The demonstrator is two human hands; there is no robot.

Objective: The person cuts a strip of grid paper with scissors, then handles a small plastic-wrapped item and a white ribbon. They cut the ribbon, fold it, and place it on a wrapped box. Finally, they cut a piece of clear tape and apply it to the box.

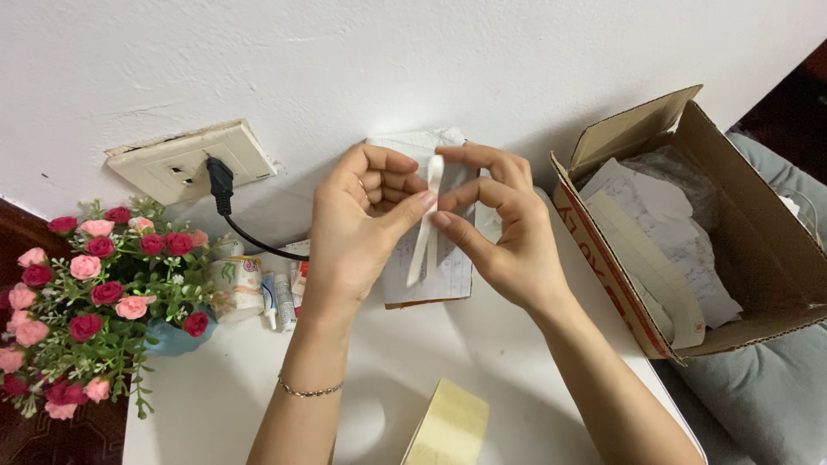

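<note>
Head camera is showing the left hand (353, 228) and right hand (504, 228) pinching a white paper strip (428, 220) between thumbs and forefingers at centre; cardboard box (758, 224) sitting at three o'clock.

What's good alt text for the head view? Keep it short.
Two bare hands, left hand and right hand, pinch a narrow white paper strip upright between their fingertips over a white table. An open cardboard box of papers sits to the right; a bouquet of pink and red roses stands at left, below a wall socket.
</note>
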